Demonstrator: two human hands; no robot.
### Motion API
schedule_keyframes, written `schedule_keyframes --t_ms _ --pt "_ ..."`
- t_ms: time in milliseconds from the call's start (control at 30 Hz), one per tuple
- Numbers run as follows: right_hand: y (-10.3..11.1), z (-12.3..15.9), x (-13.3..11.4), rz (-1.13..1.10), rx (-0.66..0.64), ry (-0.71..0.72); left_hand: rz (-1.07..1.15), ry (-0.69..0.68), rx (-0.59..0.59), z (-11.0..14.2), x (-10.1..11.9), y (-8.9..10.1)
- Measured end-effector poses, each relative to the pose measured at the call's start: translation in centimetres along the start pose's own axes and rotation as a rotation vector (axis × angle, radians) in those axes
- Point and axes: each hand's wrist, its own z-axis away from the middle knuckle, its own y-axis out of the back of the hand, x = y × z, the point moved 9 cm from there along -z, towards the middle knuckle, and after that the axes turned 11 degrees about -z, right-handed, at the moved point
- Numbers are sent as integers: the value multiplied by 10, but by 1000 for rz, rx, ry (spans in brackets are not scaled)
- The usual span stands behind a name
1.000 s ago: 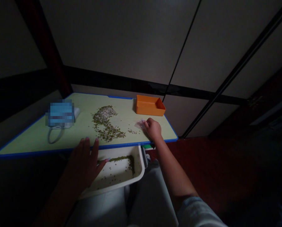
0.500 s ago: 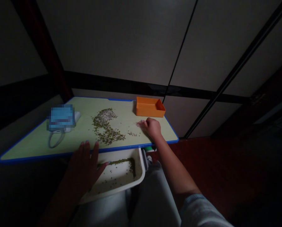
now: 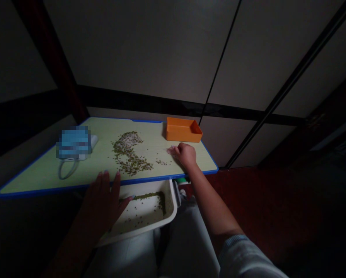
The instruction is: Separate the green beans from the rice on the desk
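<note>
My right hand [image 3: 186, 154] rests on the pale green table [image 3: 45, 173] near its right end, fingers curled on a small pale piece [image 3: 170, 150] at their tips. A few loose green beans [image 3: 162, 162] lie just left of it, and a larger spread of green beans [image 3: 128, 152] covers the table's middle. My left hand [image 3: 104, 200] lies flat, fingers stretched, over the left rim of a white tray [image 3: 173, 206] held below the table's front edge. Its thumb reaches inside, where more beans [image 3: 146, 195] lie.
An orange box [image 3: 183, 130] stands at the table's far right corner, just behind my right hand. A blurred blue object with a looped cord [image 3: 65, 170] sits at the left. The blue table edge [image 3: 149, 178] runs above the tray. Dark panelled wall behind.
My right hand has drawn a little further onto the table and closed more over the pale piece. My left hand and the tray have barely moved.
</note>
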Motion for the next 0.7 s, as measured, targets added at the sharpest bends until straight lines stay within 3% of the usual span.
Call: schedule_keyframes --t_ms 467,700 --pt "-5 1 -13 -133 -133 200 21 -8 21 0 1 4" --pt "0 5 -4 -270 -81 181 24 4 14 1 -1 2"
